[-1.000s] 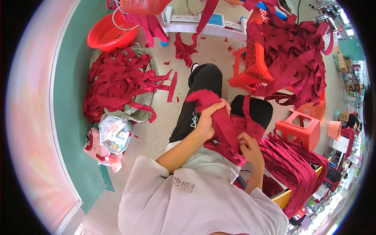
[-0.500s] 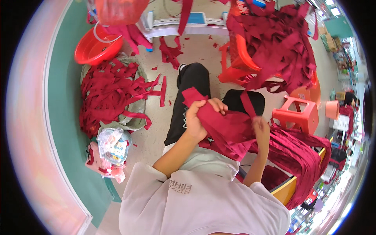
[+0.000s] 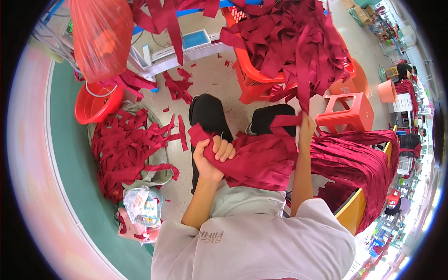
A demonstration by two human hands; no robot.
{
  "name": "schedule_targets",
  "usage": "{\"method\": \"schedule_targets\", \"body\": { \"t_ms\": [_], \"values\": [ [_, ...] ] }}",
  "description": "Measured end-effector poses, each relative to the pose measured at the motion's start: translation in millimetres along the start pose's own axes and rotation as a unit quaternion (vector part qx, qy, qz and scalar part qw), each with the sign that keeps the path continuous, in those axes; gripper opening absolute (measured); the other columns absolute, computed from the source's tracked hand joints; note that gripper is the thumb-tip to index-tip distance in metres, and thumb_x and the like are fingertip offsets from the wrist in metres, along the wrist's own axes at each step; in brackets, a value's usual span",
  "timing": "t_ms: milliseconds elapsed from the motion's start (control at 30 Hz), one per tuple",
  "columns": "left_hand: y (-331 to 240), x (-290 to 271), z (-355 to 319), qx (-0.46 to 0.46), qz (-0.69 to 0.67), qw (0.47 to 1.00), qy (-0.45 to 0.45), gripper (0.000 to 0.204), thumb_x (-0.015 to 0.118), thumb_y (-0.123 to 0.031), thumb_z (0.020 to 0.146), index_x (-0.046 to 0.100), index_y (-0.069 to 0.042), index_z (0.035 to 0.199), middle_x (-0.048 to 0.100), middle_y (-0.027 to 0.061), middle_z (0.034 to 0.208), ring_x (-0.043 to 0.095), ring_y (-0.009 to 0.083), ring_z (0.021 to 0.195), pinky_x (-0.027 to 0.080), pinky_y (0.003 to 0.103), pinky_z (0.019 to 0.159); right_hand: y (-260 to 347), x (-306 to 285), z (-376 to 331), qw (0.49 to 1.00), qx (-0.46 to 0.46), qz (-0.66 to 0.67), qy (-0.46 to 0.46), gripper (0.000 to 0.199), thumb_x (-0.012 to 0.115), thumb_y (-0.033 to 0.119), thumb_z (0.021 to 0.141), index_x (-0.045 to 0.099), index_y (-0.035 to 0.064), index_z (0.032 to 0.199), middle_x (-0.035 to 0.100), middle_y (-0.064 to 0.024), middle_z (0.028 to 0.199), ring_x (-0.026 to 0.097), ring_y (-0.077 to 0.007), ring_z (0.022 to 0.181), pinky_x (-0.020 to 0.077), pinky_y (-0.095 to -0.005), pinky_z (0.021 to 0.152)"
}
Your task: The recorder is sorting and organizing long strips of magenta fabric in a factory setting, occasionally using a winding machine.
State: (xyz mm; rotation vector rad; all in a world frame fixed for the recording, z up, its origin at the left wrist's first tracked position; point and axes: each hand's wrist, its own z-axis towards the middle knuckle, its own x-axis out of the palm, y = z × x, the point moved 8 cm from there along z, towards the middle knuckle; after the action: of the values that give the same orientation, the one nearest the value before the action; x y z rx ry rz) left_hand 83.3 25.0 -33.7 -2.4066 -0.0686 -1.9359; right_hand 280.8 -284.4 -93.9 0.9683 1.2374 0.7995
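Over my lap lies a bundle of dark red fabric strips (image 3: 259, 161). My left hand (image 3: 213, 156) is closed round its left end, and a short length sticks out past the fist. Farther right, my right hand (image 3: 305, 125) reaches forward, pinching a red fabric strip (image 3: 304, 91) that hangs from the heaped basket. A short strip end (image 3: 283, 122) points left beside its fingers. The fingertips of this hand are partly hidden. Ahead on the right stands the orange-red basket (image 3: 249, 60), piled high with loose red strips (image 3: 294, 42).
Right of me, long red strips (image 3: 354, 158) drape over a yellow-edged box (image 3: 351, 210). Beyond is a red plastic stool (image 3: 347, 112). On my left are a sack of strips (image 3: 158, 175), a red basin (image 3: 95, 105) and a hanging red bag (image 3: 102, 42). Scraps litter the floor.
My right hand has moved forward from the bundle to the strip hanging at the basket. My left hand keeps its hold on the bundle. The view has shifted.
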Motion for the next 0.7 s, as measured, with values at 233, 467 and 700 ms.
{"method": "schedule_targets", "body": {
  "t_ms": [233, 467, 700],
  "values": [
    [-16, -16, 7, 0.025, -0.005, 0.999, -0.021, 0.031, 0.044, -0.032, 0.088, 0.040, -0.013, 0.064, 0.038, 0.0001, 0.055, 0.037, 0.0138, 0.054, 0.034, 0.030, 0.062, -346, -133, -146, 0.894, 0.183, -0.407, 0.033, 0.042, 0.050, 0.036, 0.091, 0.064, -0.0036, 0.091, 0.065, -0.0274, 0.083, 0.066, -0.0420, 0.082, 0.0501, -0.0495, 0.071],
    [7, -16, 19, -0.034, 0.006, 0.999, -0.036, 0.031, 0.044, -0.030, 0.089, 0.040, -0.012, 0.064, 0.038, 0.0003, 0.055, 0.035, 0.0143, 0.055, 0.034, 0.030, 0.062, -371, -109, -91, 0.854, 0.053, -0.500, 0.135, 0.037, 0.053, 0.032, 0.089, 0.064, -0.0031, 0.082, 0.065, -0.0249, 0.076, 0.065, -0.0394, 0.077, 0.0497, -0.0502, 0.069],
    [9, -22, 16, -0.028, 0.032, 0.998, -0.050, 0.031, 0.045, -0.030, 0.089, 0.041, -0.011, 0.065, 0.038, 0.0008, 0.055, 0.035, 0.0145, 0.055, 0.034, 0.031, 0.063, -13, -78, 0, 0.973, -0.080, -0.120, -0.181, 0.033, 0.056, 0.017, 0.095, 0.049, -0.0051, 0.072, 0.041, -0.0088, 0.059, 0.040, -0.0121, 0.060, 0.0348, -0.0336, 0.054]
  ]
}}
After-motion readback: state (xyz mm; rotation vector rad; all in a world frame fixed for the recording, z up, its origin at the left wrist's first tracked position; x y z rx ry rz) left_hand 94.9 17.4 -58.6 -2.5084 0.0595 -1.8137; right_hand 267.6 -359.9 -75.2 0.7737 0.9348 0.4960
